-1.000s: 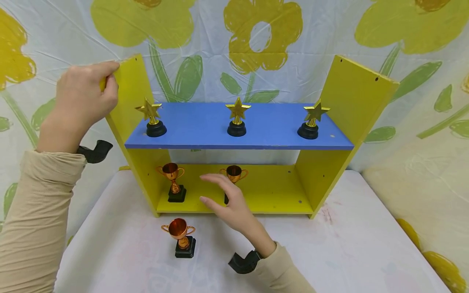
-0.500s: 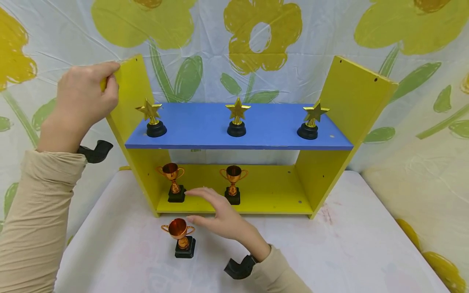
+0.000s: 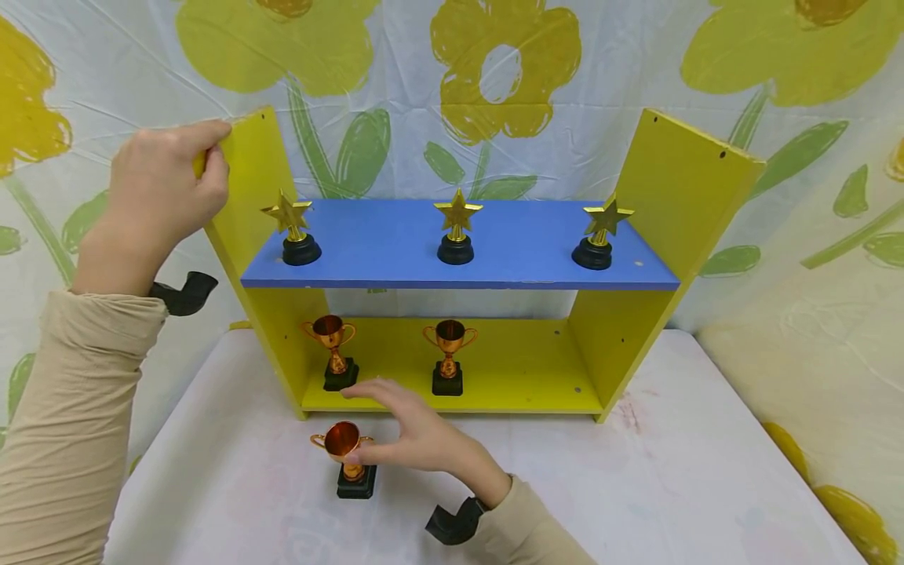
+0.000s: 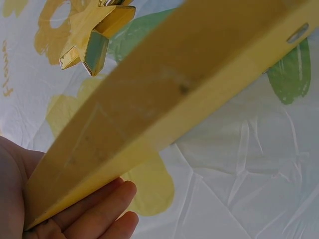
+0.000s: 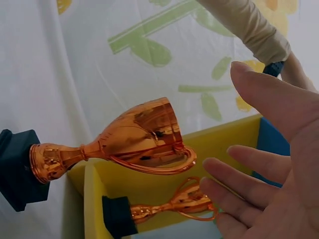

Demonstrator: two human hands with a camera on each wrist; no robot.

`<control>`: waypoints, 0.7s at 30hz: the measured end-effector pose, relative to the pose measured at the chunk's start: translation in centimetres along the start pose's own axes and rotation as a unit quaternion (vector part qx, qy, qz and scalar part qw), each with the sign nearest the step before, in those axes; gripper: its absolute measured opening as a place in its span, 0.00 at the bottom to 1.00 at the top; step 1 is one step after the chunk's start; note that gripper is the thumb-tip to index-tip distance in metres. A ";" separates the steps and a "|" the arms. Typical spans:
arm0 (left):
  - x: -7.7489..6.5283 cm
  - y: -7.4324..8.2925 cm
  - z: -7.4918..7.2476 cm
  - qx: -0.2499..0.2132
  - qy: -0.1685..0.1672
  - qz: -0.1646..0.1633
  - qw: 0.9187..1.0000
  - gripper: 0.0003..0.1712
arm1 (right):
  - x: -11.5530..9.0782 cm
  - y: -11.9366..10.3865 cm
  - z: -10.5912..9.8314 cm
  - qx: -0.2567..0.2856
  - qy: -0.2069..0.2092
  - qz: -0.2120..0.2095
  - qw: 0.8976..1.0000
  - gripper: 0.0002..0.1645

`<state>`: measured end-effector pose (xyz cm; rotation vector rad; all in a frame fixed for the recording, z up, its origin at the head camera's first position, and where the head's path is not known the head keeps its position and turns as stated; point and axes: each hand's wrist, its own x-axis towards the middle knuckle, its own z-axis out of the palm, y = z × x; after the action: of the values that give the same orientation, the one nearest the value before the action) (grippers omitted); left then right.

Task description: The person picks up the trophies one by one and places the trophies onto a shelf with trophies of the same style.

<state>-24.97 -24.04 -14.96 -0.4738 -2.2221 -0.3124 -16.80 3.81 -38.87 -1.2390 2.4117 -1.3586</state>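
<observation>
My left hand [image 3: 165, 176] grips the top edge of the shelf unit's yellow left side panel [image 3: 257, 157]; in the left wrist view its fingers [image 4: 102, 211] curl around the panel edge. On the white cloth in front of the unit stands a bronze-coloured trophy cup [image 3: 341, 441] with two handles and a square black base. My right hand [image 3: 424, 439] is at its right side, thumb and fingers spread apart. The thumb overlaps the cup in the head view. In the right wrist view, a gap shows between the fingers and the trophy cup [image 5: 139, 134].
Two similar trophy cups, one at left [image 3: 330, 333] and one near the middle [image 3: 449, 337], stand on the yellow lower shelf [image 3: 523, 377]. Three gold star trophies, including the middle one [image 3: 457, 216], stand along the blue upper shelf [image 3: 381, 235]. A flowered cloth [image 3: 614, 47] hangs behind.
My right hand has moved left and down, from in front of the middle trophy cup on the lower shelf to the one on the cloth. The left hand keeps its place.
</observation>
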 end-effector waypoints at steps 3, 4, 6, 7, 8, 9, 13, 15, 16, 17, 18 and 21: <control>0.0 0.0 0.0 -0.001 0.002 0.002 1.000 0.24 | 0.1 0.2 0.4 -0.006 -0.012 0.004 1.000 0.41; 0.0 0.0 0.0 0.000 0.002 0.001 1.000 0.24 | 0.1 0.2 0.6 -0.009 -0.017 0.005 1.000 0.41; 0.0 0.0 0.0 0.000 0.001 0.000 1.000 0.24 | 0.2 0.3 0.9 -0.012 -0.026 0.005 1.000 0.41; 0.0 0.0 0.1 0.001 0.001 0.001 1.000 0.24 | 0.3 0.4 1.0 -0.011 -0.029 0.004 1.000 0.40; 0.0 -0.1 0.1 0.001 0.001 0.001 1.000 0.24 | 0.4 0.4 1.2 -0.009 -0.031 0.003 0.999 0.40; 0.0 -0.1 0.1 0.001 0.000 0.001 1.000 0.24 | 0.4 0.5 1.3 -0.008 -0.031 0.004 0.999 0.39; -0.1 0.0 0.0 0.002 0.001 0.002 1.000 0.24 | 0.6 0.8 1.9 -0.010 -0.023 0.004 1.000 0.35; -0.1 0.0 0.0 0.002 0.000 0.001 1.000 0.24 | 0.6 1.0 2.1 -0.016 -0.018 0.004 1.000 0.32; 0.0 0.0 0.0 0.001 -0.002 -0.001 1.000 0.24 | 0.7 1.2 2.3 -0.019 -0.015 0.004 1.000 0.31; 0.0 0.0 0.0 0.001 -0.004 -0.004 1.000 0.24 | 0.7 1.3 2.4 -0.021 -0.013 0.002 1.000 0.30; 0.0 0.0 0.0 0.000 -0.005 -0.005 1.000 0.25 | 0.7 1.4 2.5 -0.022 -0.011 0.001 1.000 0.28; 0.1 0.0 0.0 0.000 -0.005 -0.007 1.000 0.25 | 0.8 1.6 2.8 -0.018 -0.004 -0.001 1.000 0.26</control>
<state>-25.03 -24.05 -14.91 -0.4619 -2.2364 -0.3187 -17.05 1.82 -41.53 -1.2540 2.4409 -1.3134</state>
